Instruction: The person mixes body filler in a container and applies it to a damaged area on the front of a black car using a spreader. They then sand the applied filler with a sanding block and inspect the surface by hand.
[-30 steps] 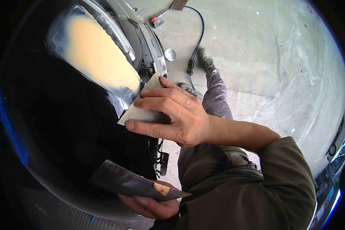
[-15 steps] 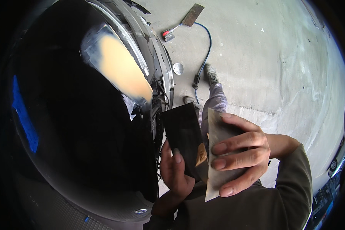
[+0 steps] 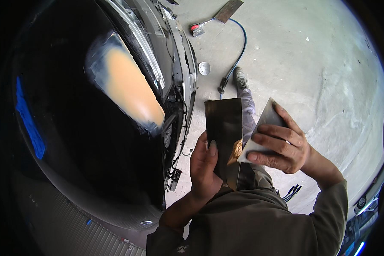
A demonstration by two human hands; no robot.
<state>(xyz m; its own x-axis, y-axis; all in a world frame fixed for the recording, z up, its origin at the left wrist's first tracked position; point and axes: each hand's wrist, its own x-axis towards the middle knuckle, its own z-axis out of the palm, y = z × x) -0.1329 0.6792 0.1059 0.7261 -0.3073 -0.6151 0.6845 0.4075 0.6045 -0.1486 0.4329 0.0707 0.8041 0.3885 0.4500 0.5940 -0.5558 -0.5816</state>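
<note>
My left hand (image 3: 205, 164) grips an upright dark rectangular plate (image 3: 222, 119) with a lump of tan filler (image 3: 237, 151) on its lower right edge. My right hand (image 3: 286, 143) is closed on a pale grey spreader blade (image 3: 269, 115), its tip at or beside that filler; whether it touches is hard to tell. Left of both hands, a black car panel (image 3: 94, 162) carries a smooth peach filler patch (image 3: 130, 87) with blue-grey feathered edges along the panel's border.
Blue masking tape (image 3: 30, 123) runs along the panel's left. Beyond the exposed car edge, the concrete floor (image 3: 311, 77) holds a metal board (image 3: 228, 10), a red-and-grey air tool (image 3: 197, 29) on a hose (image 3: 243, 47), and a round disc (image 3: 204, 68). Another car (image 3: 362, 200) stands far right.
The blade in my right hand has moved away from the patch's lower end to the plate. My left hand has risen, turning the plate upright; my right hand has since tilted the blade.
</note>
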